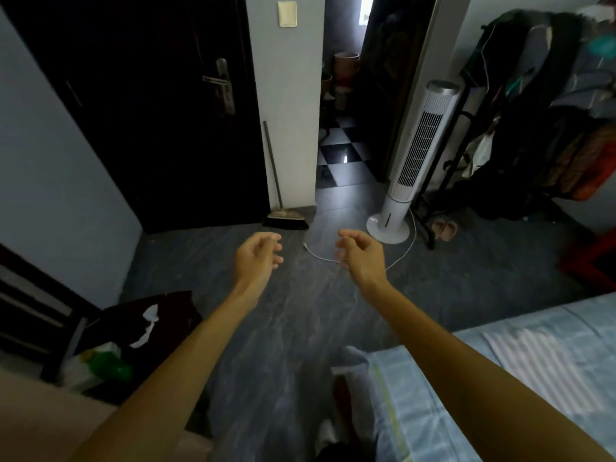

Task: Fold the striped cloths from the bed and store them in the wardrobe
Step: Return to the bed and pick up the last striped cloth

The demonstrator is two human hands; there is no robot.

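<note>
Pale blue checked bedding covers the bed at the lower right, nearest the camera, and a striped cloth in white and pinkish bands lies flat on it, under the right forearm and touched by neither hand. At the lower left a dark chair holds a green item and some white plastic. Both bare arms reach forward over the dark marbled floor. The left hand is empty, palm turned inward, fingers loosely curled and parted. The right hand mirrors it, fingers bent but spread, gripping nothing; the two hands face one another with a gap between. Beyond them a thin white cable loops on the floor from the base of a white tower fan. A broom leans against the wall beside a dark door with a metal handle. Slippers sit just right of the fan. Farther off, an open doorway shows black and white checkered tiles, and a rack heaped with dark clothes stands at the far right
</note>
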